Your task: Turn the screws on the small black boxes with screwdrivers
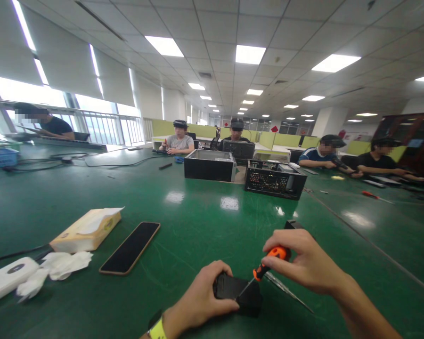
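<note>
A phone [130, 248] lies at ten o'clock from the black block [247, 294], which sits on the green table [183, 207]. The left hand [205, 294] clamps the block's left end between thumb and fingers. At two o'clock, the right hand [304, 261] pinches the orange-and-black screwdriver [277, 254], tip against the block. A thin pointed tool [291, 293] lies at three.
</note>
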`<action>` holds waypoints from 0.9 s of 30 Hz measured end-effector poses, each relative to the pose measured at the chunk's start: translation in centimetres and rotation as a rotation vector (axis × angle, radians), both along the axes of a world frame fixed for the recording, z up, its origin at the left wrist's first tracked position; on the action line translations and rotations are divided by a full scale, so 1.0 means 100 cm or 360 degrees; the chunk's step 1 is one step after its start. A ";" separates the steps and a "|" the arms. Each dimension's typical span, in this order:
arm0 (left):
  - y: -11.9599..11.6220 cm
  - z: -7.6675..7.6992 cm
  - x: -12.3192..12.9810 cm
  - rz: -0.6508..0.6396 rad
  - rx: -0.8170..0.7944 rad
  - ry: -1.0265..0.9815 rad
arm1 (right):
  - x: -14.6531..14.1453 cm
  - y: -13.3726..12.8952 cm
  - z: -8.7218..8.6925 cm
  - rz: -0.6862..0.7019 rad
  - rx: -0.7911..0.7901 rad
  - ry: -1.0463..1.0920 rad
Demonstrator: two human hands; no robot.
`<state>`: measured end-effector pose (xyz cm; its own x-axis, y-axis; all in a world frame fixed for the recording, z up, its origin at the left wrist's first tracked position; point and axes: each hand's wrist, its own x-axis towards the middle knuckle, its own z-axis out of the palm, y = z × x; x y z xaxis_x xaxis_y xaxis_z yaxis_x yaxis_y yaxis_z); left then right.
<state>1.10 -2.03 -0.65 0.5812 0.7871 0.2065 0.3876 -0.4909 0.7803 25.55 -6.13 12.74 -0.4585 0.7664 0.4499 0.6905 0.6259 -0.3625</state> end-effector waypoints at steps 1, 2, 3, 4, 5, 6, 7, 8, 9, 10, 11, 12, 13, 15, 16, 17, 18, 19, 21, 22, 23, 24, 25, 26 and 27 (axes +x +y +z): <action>0.000 0.000 0.000 -0.0001 0.0001 0.0002 | 0.000 0.000 0.000 0.0003 -0.0002 0.0002; 0.001 -0.001 0.000 -0.0004 0.0006 0.0002 | 0.000 0.001 0.000 0.0006 -0.0001 0.0004; 0.001 -0.001 0.000 -0.0007 0.0013 0.0000 | 0.000 0.001 0.000 0.0007 0.0002 0.0002; 0.001 -0.001 0.000 -0.0009 0.0017 -0.0005 | -0.001 0.001 -0.001 0.0008 0.0003 0.0000; 0.001 -0.001 0.000 -0.0011 0.0020 -0.0011 | -0.001 0.001 -0.001 0.0009 0.0000 -0.0002; 0.001 -0.001 0.000 -0.0012 0.0021 -0.0016 | -0.001 0.001 -0.001 0.0011 -0.0004 -0.0003; 0.001 -0.001 0.000 -0.0012 0.0020 -0.0018 | -0.001 0.002 -0.001 0.0013 -0.0008 -0.0003; 0.001 -0.002 0.000 -0.0012 0.0018 -0.0020 | -0.001 0.001 -0.001 0.0015 -0.0013 -0.0001; 0.001 -0.002 0.000 -0.0014 0.0016 -0.0023 | -0.001 0.001 -0.001 0.0017 -0.0016 0.0000; 0.001 -0.002 0.001 -0.0017 0.0018 -0.0028 | -0.001 0.001 -0.001 0.0017 -0.0017 0.0000; 0.002 -0.002 0.001 -0.0020 0.0022 -0.0033 | -0.001 0.001 -0.001 0.0016 -0.0017 -0.0003; 0.002 -0.003 0.001 -0.0022 0.0027 -0.0038 | -0.001 0.001 -0.001 0.0016 -0.0016 -0.0006; 0.002 -0.003 0.001 -0.0020 0.0033 -0.0041 | -0.001 0.001 -0.001 0.0017 -0.0014 -0.0008; 0.002 -0.004 0.001 -0.0017 0.0042 -0.0041 | -0.001 0.001 -0.001 0.0019 -0.0005 -0.0008; 0.002 -0.004 0.001 -0.0017 0.0044 -0.0040 | -0.001 0.001 -0.001 0.0022 0.0000 -0.0007; 0.002 -0.004 0.000 -0.0017 0.0045 -0.0039 | -0.001 0.001 -0.001 0.0025 0.0003 -0.0006; 0.002 -0.004 0.000 -0.0020 0.0045 -0.0037 | -0.001 0.001 -0.001 0.0026 0.0003 -0.0006; 0.002 -0.004 0.000 -0.0024 0.0044 -0.0036 | -0.001 0.001 -0.001 0.0027 0.0001 -0.0006; 0.002 -0.004 0.000 -0.0026 0.0047 -0.0037 | -0.002 0.001 -0.001 0.0025 -0.0001 -0.0005; 0.002 -0.004 0.000 -0.0025 0.0049 -0.0038 | -0.002 0.001 -0.001 0.0022 -0.0001 -0.0007; 0.002 -0.004 0.000 -0.0025 0.0049 -0.0038 | -0.002 0.001 -0.001 0.0018 -0.0002 -0.0011; 0.002 -0.004 0.000 -0.0024 0.0048 -0.0037 | -0.002 0.001 -0.001 0.0014 -0.0004 -0.0017; 0.002 -0.003 0.000 -0.0023 0.0048 -0.0033 | -0.002 0.001 0.000 0.0012 -0.0005 -0.0025; 0.002 -0.003 0.001 -0.0024 0.0048 -0.0028 | -0.002 0.001 0.000 0.0011 -0.0006 -0.0032; 0.002 -0.002 0.000 -0.0024 0.0048 -0.0024 | -0.002 0.001 0.000 0.0010 -0.0006 -0.0037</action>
<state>1.15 -1.87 -0.89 0.5896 0.7715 0.2389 0.3680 -0.5199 0.7709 25.39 -5.99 12.71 -0.4738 0.7651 0.4360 0.6946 0.6290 -0.3489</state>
